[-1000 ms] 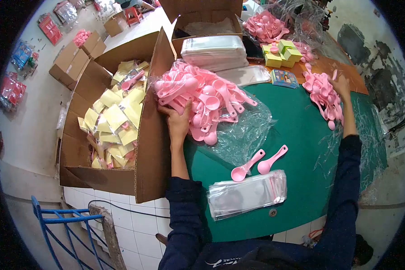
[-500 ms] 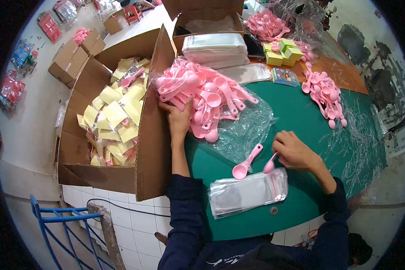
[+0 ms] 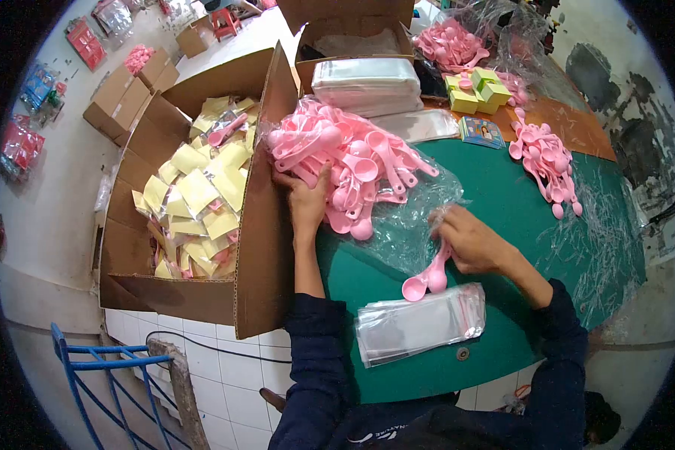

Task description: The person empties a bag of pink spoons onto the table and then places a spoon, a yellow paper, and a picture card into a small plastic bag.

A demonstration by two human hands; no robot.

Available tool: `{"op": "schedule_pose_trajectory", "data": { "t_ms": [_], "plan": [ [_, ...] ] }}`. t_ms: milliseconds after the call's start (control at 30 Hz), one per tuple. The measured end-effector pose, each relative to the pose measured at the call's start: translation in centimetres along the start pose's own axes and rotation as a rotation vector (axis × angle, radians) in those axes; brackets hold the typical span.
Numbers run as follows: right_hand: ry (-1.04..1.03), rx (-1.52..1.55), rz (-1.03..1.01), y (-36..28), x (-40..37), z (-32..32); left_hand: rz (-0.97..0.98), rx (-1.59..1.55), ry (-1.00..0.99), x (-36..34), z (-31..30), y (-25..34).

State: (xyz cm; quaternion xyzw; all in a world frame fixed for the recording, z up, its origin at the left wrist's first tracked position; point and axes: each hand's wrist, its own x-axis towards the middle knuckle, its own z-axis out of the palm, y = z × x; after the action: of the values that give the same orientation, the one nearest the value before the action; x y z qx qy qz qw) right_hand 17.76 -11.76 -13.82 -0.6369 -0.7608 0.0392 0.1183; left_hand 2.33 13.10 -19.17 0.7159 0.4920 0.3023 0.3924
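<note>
Green table [image 3: 495,187], one: your work surface.
Large open carton [image 3: 266,225], one: holds yellow-carded packets [image 3: 199,191], too overlapped to count, with one loose spoon [image 3: 227,130] on top.
Second open carton [image 3: 345,10], one, behind: clear plastic visible inside.
Main spoon heap [image 3: 352,154], one: pink, on clear plastic, beside the large carton; overlap prevents a count. Your left hand [image 3: 307,201] lies against its near-left side, thumb up, fingers partly hidden; whether it grips, you cannot tell.
Smaller spoon heap [image 3: 544,159], one, far right.
Clear sleeves, three stacks: thick [image 3: 367,81], flat [image 3: 420,126], and near your body [image 3: 420,322].
Yellow-green boxes [image 3: 487,91], at least four.
Paired pink spoons [image 3: 436,280], two, just beyond the near sleeves: your right hand [image 3: 454,234] grasps at their handle end; whether it has both, you cannot tell.
</note>
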Motion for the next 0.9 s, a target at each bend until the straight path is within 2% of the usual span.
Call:
{"op": "schedule_pose_trajectory", "data": {
  "t_ms": [100, 267, 367, 467, 567, 633, 733, 833, 900],
  "plan": [
    [0.14, 0.09, 0.149, 1.3, 1.7, 1.7, -0.017, 0.045, -0.014, -0.2, -0.3, 0.6],
    [0.426, 0.035, 0.316, 2.7, 6.8, 5.2, -0.024, 0.016, -0.044, 0.1, -0.3, 0.2],
    [0.235, -0.164, 0.435, 3.5, 9.2, 5.9, -0.021, 0.027, -0.026, 0.2, -0.1, -0.1],
    [0.348, 0.095, 0.539, 4.4, 8.8, 6.7, -0.011, 0.011, -0.02, 0.4, 0.1, -0.5],
    [0.371, -0.018, 0.07, 5.3, 4.8, 5.9, 0.005, -0.007, -0.012, 0.0, -0.1, 0.0],
    [0.158, 0.325, 0.238, 3.7, 2.2, 3.5, 0.003, 0.008, -0.02, -0.3, -0.4, 0.5],
    [-0.3, 0.396, 0.398, 3.5, -0.8, 0.0, -0.027, -0.017, -0.085, 0.0, -0.6, 0.5],
    [-0.089, 0.207, 0.168, 2.3, -3.0, -0.4, 0.028, 0.0, 0.016, -0.1, 0.0, 0.0],
    [-0.088, 0.243, 0.056, 1.6, -3.1, 0.2, 0.005, -0.013, 0.002, -0.1, 0.0, 0.0]
  ]
}}
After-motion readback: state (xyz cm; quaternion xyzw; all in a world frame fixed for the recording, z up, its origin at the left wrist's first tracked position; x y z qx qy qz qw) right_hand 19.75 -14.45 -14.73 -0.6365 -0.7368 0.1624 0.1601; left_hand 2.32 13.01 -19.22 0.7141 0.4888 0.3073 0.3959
